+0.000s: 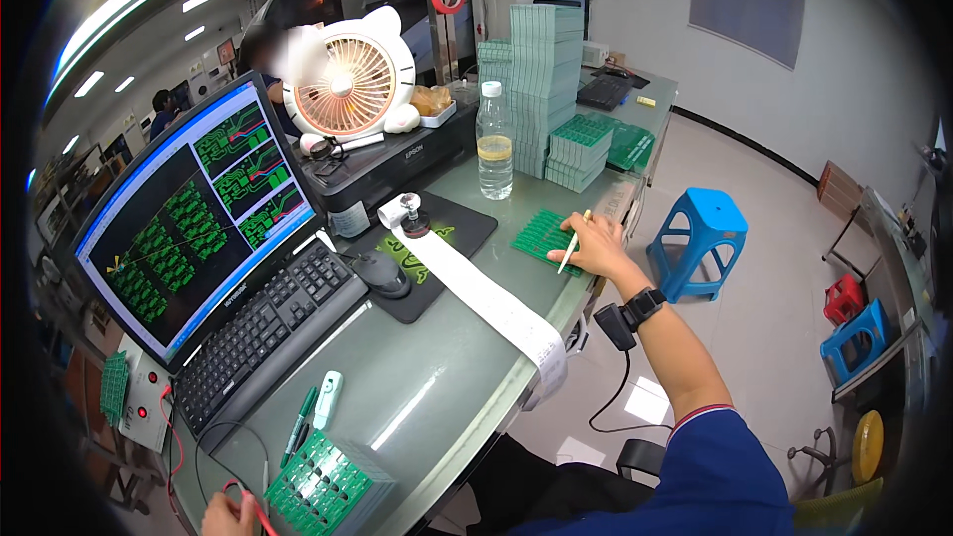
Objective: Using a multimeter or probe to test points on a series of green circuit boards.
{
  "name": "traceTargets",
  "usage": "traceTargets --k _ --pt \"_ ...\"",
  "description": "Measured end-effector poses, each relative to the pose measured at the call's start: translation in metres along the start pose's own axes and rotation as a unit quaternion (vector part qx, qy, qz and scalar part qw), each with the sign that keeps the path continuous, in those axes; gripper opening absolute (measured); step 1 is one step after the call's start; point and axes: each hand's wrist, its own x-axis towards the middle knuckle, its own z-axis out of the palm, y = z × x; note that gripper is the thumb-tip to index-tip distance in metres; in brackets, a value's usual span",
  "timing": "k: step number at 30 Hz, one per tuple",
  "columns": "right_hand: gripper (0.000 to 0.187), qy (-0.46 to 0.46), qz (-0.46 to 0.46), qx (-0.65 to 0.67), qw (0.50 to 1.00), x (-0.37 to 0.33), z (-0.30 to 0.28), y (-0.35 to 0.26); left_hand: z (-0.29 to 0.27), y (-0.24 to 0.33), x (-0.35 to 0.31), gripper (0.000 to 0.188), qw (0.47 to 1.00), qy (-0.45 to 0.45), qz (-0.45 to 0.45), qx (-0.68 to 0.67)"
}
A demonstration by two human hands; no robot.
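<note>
At the lower left edge, my left hand [228,516] has its fingers closed around a red test lead [263,518], partly cut off by the picture's rim. Right beside it stands a stack of green circuit board panels [318,481]. My right hand [599,241] is farther off, near the table's right edge, and pinches a thin pale pen-like stick [567,258]. Under those fingers a green circuit board panel [536,233] lies flat on the table. A black device with a cable [615,326] is strapped at my right wrist, next to a dark watch [645,306].
A monitor [199,218], keyboard [268,337] and mouse [381,275] occupy the left. A paper strip [486,298] hangs over the front edge. Beyond stand a bottle [494,154], a fan [347,84] and tall board stacks [546,79]. A blue stool [700,238] stands right of the table.
</note>
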Motion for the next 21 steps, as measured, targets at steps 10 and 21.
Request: traceTargets --k 10,21 --pt "0.049 -0.218 -0.114 0.634 0.733 -0.015 -0.012 -0.053 -0.078 0.168 -0.01 0.012 0.857 0.069 0.427 -0.279" --pt "0.021 -0.327 -0.122 0.603 0.717 -0.012 -0.002 -0.051 0.007 0.356 0.034 0.062 0.859 0.091 0.499 -0.067"
